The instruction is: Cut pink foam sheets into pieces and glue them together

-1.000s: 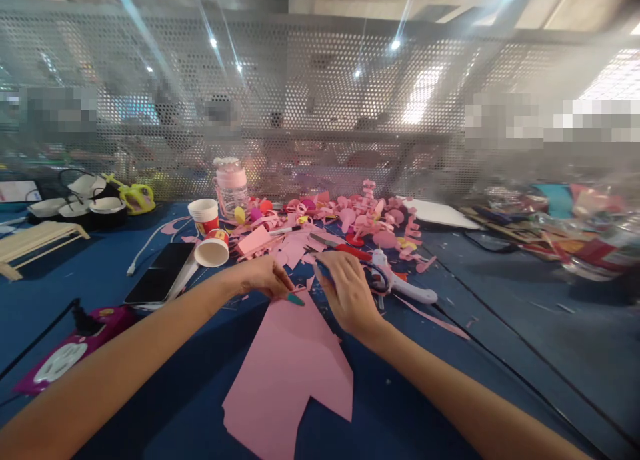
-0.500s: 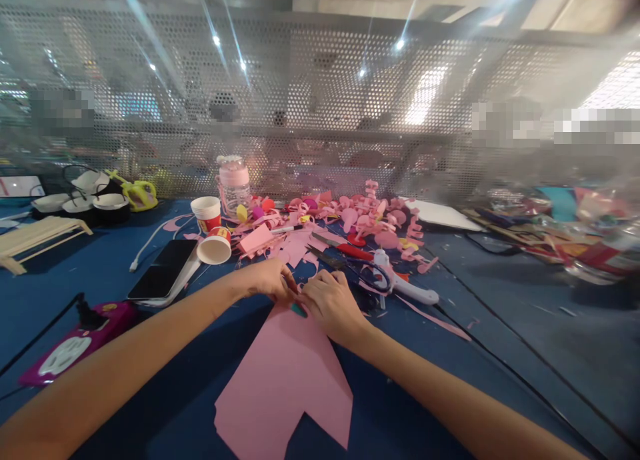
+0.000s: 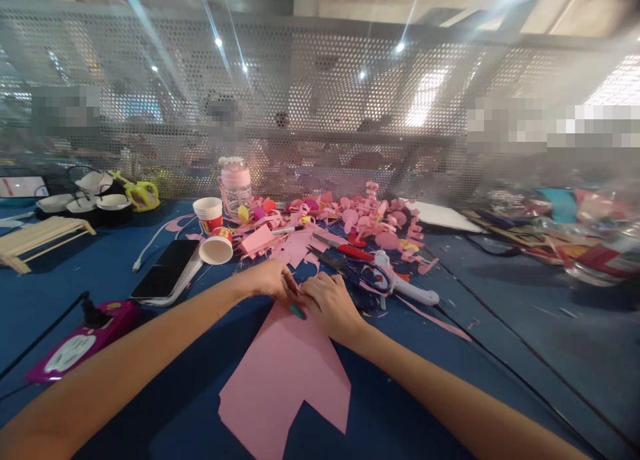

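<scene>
A large sheet of pink paper point(image 3: 287, 380) with a notch cut in its near edge lies in front of me. At its far tip, my left hand point(image 3: 276, 280) is closed, its fingers pinched at the paper. My right hand point(image 3: 333, 307) is beside it, fingers curled onto the same tip, almost touching the left fingertips. A small teal piece point(image 3: 298, 311) sticks out between the hands over the paper; its kind and which hand holds it are hidden. Just beyond my right hand are dark-handled scissors point(image 3: 370, 273) and red-handled scissors point(image 3: 350, 249).
Pink paper cutouts point(image 3: 350, 217) are heaped at the back, near a white glue gun point(image 3: 410, 288). Paper cups point(image 3: 216, 248), a phone point(image 3: 167, 268) and a purple power strip point(image 3: 83, 340) stand left. A bottle point(image 3: 235, 183) is before the perforated metal screen point(image 3: 320, 100).
My hands stay at the tip of the pink paper with hardly any movement. The sheet's near edge has shifted slightly, and the whole view has moved a little.
</scene>
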Motion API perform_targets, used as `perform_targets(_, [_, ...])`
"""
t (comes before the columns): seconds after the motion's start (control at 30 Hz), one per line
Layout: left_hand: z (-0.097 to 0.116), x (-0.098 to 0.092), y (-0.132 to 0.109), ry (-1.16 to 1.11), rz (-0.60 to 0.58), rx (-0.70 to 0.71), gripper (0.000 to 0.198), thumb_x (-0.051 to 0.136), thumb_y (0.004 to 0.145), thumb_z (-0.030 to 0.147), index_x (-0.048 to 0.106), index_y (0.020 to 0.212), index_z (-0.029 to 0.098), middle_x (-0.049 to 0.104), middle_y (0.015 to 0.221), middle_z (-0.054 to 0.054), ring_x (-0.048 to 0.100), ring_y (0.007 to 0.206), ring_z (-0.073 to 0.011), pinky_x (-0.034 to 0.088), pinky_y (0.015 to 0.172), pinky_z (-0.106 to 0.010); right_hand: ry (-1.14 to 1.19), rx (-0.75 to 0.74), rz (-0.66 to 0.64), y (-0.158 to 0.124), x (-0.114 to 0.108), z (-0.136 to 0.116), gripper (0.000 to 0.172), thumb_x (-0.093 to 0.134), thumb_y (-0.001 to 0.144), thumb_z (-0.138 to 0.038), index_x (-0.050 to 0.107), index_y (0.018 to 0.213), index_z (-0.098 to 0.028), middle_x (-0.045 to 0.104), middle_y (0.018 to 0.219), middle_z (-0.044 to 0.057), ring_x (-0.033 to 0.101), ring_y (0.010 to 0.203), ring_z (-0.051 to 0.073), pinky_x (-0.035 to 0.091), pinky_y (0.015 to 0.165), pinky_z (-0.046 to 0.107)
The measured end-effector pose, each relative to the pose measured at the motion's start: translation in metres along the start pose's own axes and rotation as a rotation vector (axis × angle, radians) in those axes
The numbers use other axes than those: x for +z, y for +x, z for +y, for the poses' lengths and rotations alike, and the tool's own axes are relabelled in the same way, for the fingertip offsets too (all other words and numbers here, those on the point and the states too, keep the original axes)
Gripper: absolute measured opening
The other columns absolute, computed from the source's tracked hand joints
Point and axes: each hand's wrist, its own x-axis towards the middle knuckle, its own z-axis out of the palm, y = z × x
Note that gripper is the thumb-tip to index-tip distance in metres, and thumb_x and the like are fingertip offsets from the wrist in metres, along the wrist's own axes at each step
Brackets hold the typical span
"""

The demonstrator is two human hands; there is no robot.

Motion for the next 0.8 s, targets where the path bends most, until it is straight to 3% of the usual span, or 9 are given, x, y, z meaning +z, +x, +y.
perform_targets(0.17, [0.000, 0.000, 0.000, 0.048, 0.026, 0.006, 0.036, 0.076, 0.037, 0.012, 0.064, 0.071, 0.010, 0.068, 0.060, -0.004, 0.065, 0.066, -0.0228, 0.049, 0.055, -0.026, 0.061, 0.046, 0.008, 0.002, -0.001, -0.002, 0.014, 0.053, 0.083, -0.018, 0.057, 0.070, -0.016, 0.062, 0.073, 0.000, 0.050, 0.077, 0.015, 0.023, 0.066, 0.028])
perform_targets(0.3, [0.012, -0.005, -0.011, 0.046, 0.032, 0.037, 0.039, 0.075, 0.044, 0.014, 0.062, 0.081, 0.010, 0.070, 0.069, -0.007, 0.067, 0.074, -0.0246, 0.051, 0.062, -0.028, 0.085, 0.055, 0.025, 0.003, 0.000, -0.001, 0.016, 0.051, 0.084, -0.017, 0.057, 0.070, -0.016, 0.063, 0.074, 0.000, 0.050, 0.077, 0.015, 0.023, 0.065, 0.028])
perform_targets(0.4, [0.023, -0.004, -0.032, 0.195, 0.264, 0.153, 0.061, 0.079, 0.046, 0.018, 0.056, 0.102, 0.013, 0.069, 0.093, -0.012, 0.065, 0.088, -0.0267, 0.052, 0.071, -0.031, 0.086, 0.080, 0.044, 0.002, 0.001, 0.001, 0.017, 0.048, 0.085, -0.014, 0.057, 0.070, -0.015, 0.063, 0.074, 0.000, 0.051, 0.077, 0.015, 0.023, 0.064, 0.028])
perform_targets(0.5, [0.020, 0.012, -0.058, 0.403, 0.572, 0.305, 0.071, 0.073, 0.062, 0.032, 0.041, 0.124, 0.020, 0.058, 0.118, -0.013, 0.052, 0.112, -0.0272, 0.042, 0.092, -0.040, 0.079, 0.086, 0.063, 0.001, 0.002, 0.004, 0.016, 0.048, 0.085, -0.013, 0.056, 0.072, -0.015, 0.063, 0.075, 0.000, 0.051, 0.077, 0.015, 0.023, 0.064, 0.028])
perform_targets(0.53, [0.015, 0.019, -0.066, 0.459, 0.585, 0.325, 0.075, 0.069, 0.067, 0.035, 0.031, 0.130, 0.022, 0.055, 0.122, -0.012, 0.049, 0.115, -0.0269, 0.039, 0.095, -0.043, 0.070, 0.083, 0.066, 0.001, 0.003, 0.004, 0.015, 0.048, 0.084, -0.013, 0.056, 0.072, -0.016, 0.063, 0.075, 0.000, 0.051, 0.077, 0.015, 0.022, 0.064, 0.028])
perform_targets(0.63, [-0.009, 0.041, -0.078, 0.560, 0.476, 0.414, 0.094, 0.060, 0.074, 0.043, -0.002, 0.139, 0.018, 0.041, 0.134, -0.018, 0.038, 0.124, -0.0261, 0.036, 0.098, -0.044, 0.017, 0.075, 0.071, 0.002, 0.005, 0.003, 0.016, 0.048, 0.085, -0.015, 0.056, 0.070, -0.016, 0.063, 0.074, 0.000, 0.050, 0.076, 0.015, 0.022, 0.063, 0.029])
perform_targets(0.8, [-0.032, 0.059, -0.076, 0.684, 0.461, 0.346, 0.105, 0.051, 0.073, 0.059, -0.019, 0.136, 0.013, 0.030, 0.139, -0.023, 0.030, 0.128, -0.0305, 0.032, 0.100, -0.048, -0.078, 0.055, 0.071, 0.006, 0.007, 0.000, 0.023, 0.043, 0.089, -0.022, 0.056, 0.070, -0.017, 0.063, 0.074, 0.001, 0.050, 0.076, 0.016, 0.020, 0.064, 0.030])
